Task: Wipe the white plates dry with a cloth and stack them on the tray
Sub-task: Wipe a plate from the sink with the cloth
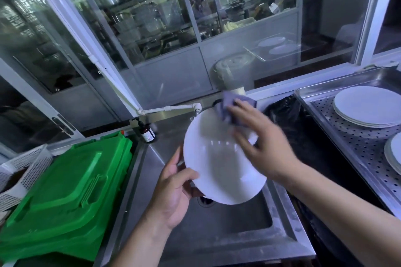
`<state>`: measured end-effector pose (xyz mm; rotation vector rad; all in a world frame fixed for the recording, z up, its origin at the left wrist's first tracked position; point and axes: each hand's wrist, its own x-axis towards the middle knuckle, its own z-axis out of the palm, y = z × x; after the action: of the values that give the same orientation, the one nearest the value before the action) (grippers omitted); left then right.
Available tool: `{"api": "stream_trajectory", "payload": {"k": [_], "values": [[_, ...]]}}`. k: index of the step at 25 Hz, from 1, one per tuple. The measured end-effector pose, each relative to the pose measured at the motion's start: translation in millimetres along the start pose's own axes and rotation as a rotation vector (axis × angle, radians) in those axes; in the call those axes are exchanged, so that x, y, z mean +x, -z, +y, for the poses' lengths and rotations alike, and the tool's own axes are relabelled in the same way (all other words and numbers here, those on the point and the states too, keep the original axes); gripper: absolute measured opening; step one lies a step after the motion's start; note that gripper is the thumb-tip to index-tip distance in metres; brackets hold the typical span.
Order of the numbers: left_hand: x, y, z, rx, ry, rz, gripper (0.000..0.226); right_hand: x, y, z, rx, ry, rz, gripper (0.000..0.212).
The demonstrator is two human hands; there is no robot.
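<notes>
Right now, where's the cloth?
Head view, centre: the cloth is under the right hand, on the far rim of the plate held over the sink.

White plate [219, 165], purple-grey cloth [230, 106], green bin [65, 191]

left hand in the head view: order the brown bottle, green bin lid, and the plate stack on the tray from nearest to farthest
From the left hand, which holds the white plate over the sink:
1. Green bin lid, just to its left.
2. Brown bottle, beyond it at the sink's back corner.
3. Plate stack, far right on the tray.
</notes>
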<state>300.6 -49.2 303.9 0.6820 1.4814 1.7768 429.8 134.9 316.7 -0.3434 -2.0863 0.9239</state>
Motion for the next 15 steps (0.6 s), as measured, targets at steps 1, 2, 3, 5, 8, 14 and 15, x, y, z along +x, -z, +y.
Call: {"api": "stream_trajectory", "payload": {"k": [1, 2, 3, 5, 8, 14, 15], "values": [[-1.3, -4.1, 4.5, -0.015, -0.021, -0.028, 0.070, 3.0, -10.8, -7.3, -0.114, 0.044, -0.134, 0.060], [-2.5, -7.4, 9.5, -0.030, -0.037, -0.049, 0.070, 5.2, -20.1, -10.1, -0.245, 0.076, -0.223, 0.067], [-3.8, -9.8, 14.3, -0.039, -0.049, -0.057, 0.070, 7.4, -27.3, -9.9, -0.344, 0.095, -0.249, 0.070], [-5.9, -11.4, 20.8, -0.047, -0.065, -0.050, 0.071, 12.6, -34.6, -11.9, -0.365, 0.078, -0.197, 0.072], [-7.7, -9.9, 24.1, -0.045, -0.077, -0.049, 0.072, 18.6, -44.8, -21.5, -0.303, 0.068, -0.098, 0.077], [-7.6, -1.4, 27.8, -0.102, -0.100, -0.066, 0.072, 9.1, -50.0, -32.3, -0.252, 0.156, -0.206, 0.074], [-7.2, 0.3, 26.9, -0.115, -0.104, -0.075, 0.074, 3.7, -50.0, -33.1, -0.249, 0.173, -0.226, 0.073]]}}
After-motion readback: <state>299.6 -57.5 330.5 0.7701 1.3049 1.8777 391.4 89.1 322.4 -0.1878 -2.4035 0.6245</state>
